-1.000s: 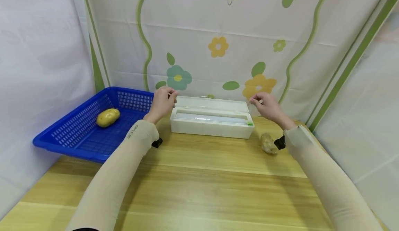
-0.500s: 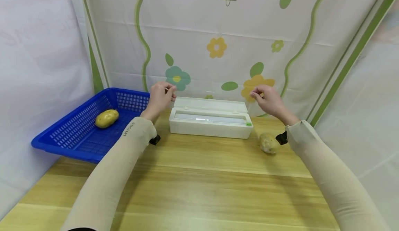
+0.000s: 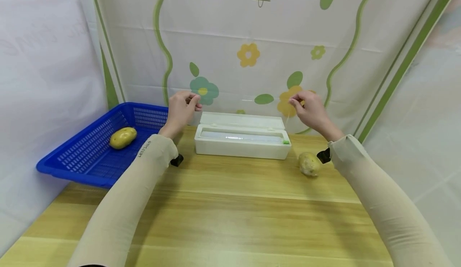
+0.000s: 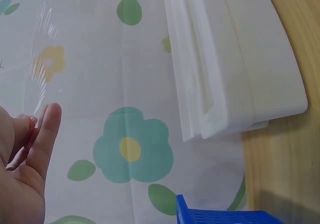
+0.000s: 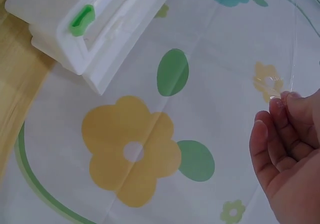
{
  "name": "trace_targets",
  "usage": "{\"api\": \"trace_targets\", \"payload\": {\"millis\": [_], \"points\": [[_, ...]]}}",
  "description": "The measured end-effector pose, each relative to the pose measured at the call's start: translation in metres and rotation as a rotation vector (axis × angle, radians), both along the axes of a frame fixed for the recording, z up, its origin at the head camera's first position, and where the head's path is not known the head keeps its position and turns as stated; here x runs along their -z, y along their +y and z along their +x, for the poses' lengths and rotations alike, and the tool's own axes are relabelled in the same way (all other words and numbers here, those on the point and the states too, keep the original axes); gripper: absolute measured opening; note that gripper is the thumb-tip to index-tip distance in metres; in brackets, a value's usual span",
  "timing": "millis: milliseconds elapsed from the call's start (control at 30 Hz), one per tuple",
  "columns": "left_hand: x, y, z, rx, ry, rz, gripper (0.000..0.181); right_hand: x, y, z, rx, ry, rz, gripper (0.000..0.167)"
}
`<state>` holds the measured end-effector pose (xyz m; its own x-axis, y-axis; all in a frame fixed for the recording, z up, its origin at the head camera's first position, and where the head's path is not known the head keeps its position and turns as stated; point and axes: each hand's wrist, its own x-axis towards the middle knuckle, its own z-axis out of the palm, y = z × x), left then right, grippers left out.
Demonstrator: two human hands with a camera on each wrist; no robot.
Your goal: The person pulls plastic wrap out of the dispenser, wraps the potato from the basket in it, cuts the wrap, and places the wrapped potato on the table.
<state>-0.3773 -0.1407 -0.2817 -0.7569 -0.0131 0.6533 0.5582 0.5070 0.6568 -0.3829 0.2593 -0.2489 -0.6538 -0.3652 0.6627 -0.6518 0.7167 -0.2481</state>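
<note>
A sheet of clear cling film [image 4: 39, 77] stretches between my two raised hands, visible mostly by its glints. My left hand [image 3: 182, 109] pinches one corner between thumb and fingers, above the left end of a white cling film dispenser [image 3: 241, 148]. The opposite corner is pinched by my right hand [image 3: 310, 109], above and right of the dispenser. In the right wrist view, bunched film shows at the fingertips [image 5: 276, 103]. The dispenser's lid [image 3: 245, 120] stands open at the back, with a film roll inside and a green slider [image 3: 286, 142] at its right end.
At the left, a blue plastic basket [image 3: 81, 175] holds one potato [image 3: 123, 137]. Another potato [image 3: 309, 164], with a shiny, crinkled film-like surface, lies on the wooden table [image 3: 230, 215] below my right wrist. A flower-printed cloth [image 3: 223, 51] hangs close behind the dispenser.
Both hands have risen, lifting the film higher above the dispenser, and my left hand has drifted slightly left. The dispenser and both potatoes stay in place; the view shifts slightly.
</note>
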Motion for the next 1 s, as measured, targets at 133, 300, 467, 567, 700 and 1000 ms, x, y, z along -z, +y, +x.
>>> {"api": "trace_targets", "payload": {"millis": [133, 300, 467, 567, 700, 1000], "points": [[-0.002, 0.000, 0.001, 0.016, 0.019, 0.011, 0.020, -0.003, -0.001, 0.002, 0.005, 0.034, -0.004, 0.014], [-0.005, 0.001, 0.002, 0.018, 0.051, 0.020, 0.020, -0.006, -0.001, 0.001, 0.003, 0.084, -0.007, 0.013], [-0.010, 0.001, 0.003, 0.012, 0.080, 0.013, 0.020, -0.010, 0.000, 0.001, -0.009, 0.098, -0.011, 0.013], [-0.012, 0.000, 0.005, 0.020, 0.081, 0.018, 0.022, -0.012, 0.000, 0.001, -0.010, 0.110, -0.006, 0.013], [-0.014, -0.001, 0.006, 0.016, 0.079, 0.016, 0.023, -0.016, -0.001, 0.002, -0.002, 0.126, 0.003, 0.012], [-0.020, -0.002, 0.008, -0.014, 0.111, 0.001, 0.022, -0.025, -0.002, 0.007, -0.001, 0.125, 0.002, 0.013]]}}
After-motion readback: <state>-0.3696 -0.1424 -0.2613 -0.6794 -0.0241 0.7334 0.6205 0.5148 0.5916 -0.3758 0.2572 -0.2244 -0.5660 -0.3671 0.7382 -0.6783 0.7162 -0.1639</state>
